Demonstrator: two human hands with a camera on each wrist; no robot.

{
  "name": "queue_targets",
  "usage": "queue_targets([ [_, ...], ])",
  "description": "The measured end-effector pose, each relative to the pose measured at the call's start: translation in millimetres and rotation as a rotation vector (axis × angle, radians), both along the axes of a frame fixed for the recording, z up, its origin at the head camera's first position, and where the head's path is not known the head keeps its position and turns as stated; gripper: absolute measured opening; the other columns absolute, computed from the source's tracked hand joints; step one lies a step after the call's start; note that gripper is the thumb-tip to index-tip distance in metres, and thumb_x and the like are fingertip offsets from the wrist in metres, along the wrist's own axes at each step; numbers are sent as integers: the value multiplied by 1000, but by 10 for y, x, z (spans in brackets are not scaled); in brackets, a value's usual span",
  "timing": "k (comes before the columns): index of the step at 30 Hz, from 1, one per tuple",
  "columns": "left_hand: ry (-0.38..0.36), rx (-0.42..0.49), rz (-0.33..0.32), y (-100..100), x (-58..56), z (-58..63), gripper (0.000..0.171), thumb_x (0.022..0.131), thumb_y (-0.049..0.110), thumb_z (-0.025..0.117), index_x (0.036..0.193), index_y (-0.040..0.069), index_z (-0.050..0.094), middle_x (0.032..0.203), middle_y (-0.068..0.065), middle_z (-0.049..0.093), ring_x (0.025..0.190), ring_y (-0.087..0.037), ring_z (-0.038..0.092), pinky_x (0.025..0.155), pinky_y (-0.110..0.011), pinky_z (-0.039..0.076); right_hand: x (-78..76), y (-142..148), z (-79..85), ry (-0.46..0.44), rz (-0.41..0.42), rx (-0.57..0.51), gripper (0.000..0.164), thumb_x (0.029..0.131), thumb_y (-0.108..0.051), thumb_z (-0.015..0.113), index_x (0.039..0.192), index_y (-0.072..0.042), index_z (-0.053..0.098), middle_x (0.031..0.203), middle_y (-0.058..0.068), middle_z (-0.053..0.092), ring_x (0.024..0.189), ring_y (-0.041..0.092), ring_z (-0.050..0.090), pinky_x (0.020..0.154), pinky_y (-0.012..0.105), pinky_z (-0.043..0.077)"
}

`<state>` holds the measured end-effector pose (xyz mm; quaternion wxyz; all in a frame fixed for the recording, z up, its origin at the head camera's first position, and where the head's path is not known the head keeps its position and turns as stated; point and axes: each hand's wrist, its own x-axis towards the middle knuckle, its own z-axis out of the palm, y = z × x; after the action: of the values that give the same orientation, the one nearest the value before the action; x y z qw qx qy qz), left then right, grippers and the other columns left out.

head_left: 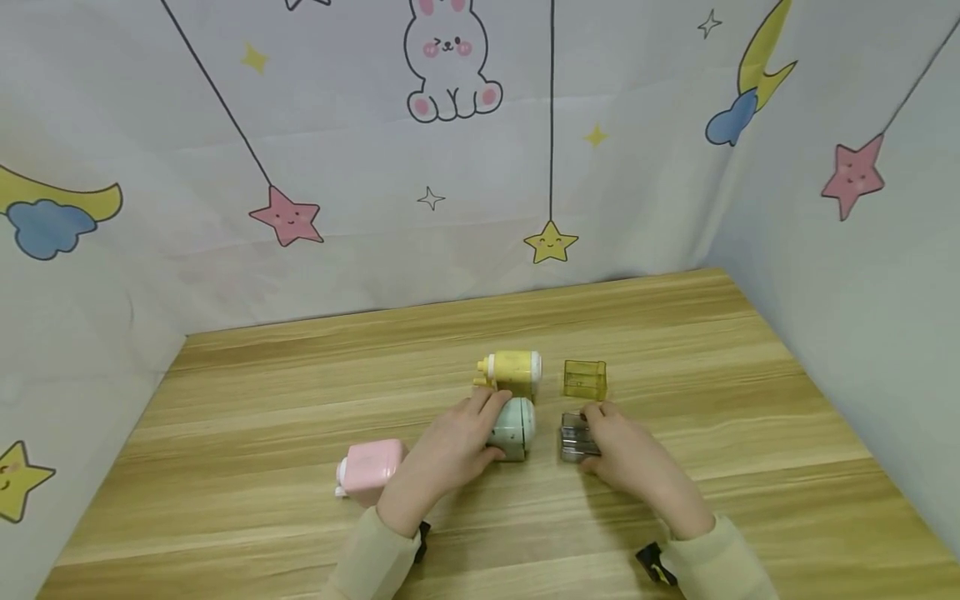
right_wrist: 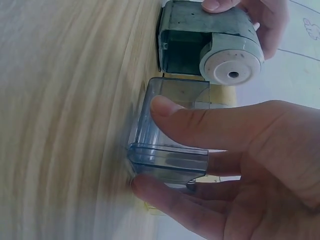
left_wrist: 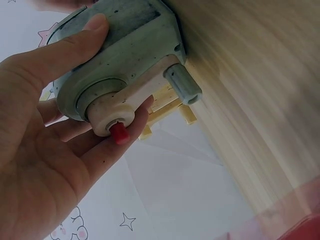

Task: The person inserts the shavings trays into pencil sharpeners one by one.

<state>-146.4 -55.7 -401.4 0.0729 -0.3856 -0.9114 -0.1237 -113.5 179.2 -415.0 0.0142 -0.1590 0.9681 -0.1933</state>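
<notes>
My left hand (head_left: 453, 446) grips a green crank pencil sharpener (head_left: 513, 429) on the table, thumb on one side and fingers on the other. The left wrist view shows its crank (left_wrist: 145, 92), with a red tip at the hub. A dark hollow (right_wrist: 185, 52) opens in its body in the right wrist view. My right hand (head_left: 630, 454) holds a clear grey shavings drawer (head_left: 576, 442) between thumb and fingers. In the head view, the drawer stands a small gap to the right of the green sharpener.
Behind the green sharpener lies a yellow sharpener (head_left: 515, 367), with a clear yellow drawer (head_left: 583, 380) to its right. A pink sharpener (head_left: 372, 468) sits left of my left hand. Patterned cloth (head_left: 375, 275) walls in the wooden table (head_left: 262, 400) at the back and sides.
</notes>
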Motion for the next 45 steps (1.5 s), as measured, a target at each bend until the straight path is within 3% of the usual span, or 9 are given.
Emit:
queue_targets([
  [16,8,-8,-4,-5,4,1,71,69,24,76,127,5,41,112,-10,54,88,-18,56,72,-32,55,-4,-68,-43,25,41,-27,63,63,-18,79,113,6,50,105,21,58,87,29,57,75,44,54],
  [24,18,10,-43,20,28,-5,70,68,24,77,126,4,42,109,-9,55,87,-18,56,74,-31,55,-8,-128,-55,13,51,-28,66,64,-22,79,116,6,49,106,20,58,88,27,56,78,42,53],
  [45,18,-14,-52,62,18,-25,71,71,27,75,128,4,39,111,-8,55,89,-17,56,73,-30,55,-2,-164,-74,38,74,-40,65,65,-24,79,115,6,50,104,19,58,89,26,56,76,40,54],
])
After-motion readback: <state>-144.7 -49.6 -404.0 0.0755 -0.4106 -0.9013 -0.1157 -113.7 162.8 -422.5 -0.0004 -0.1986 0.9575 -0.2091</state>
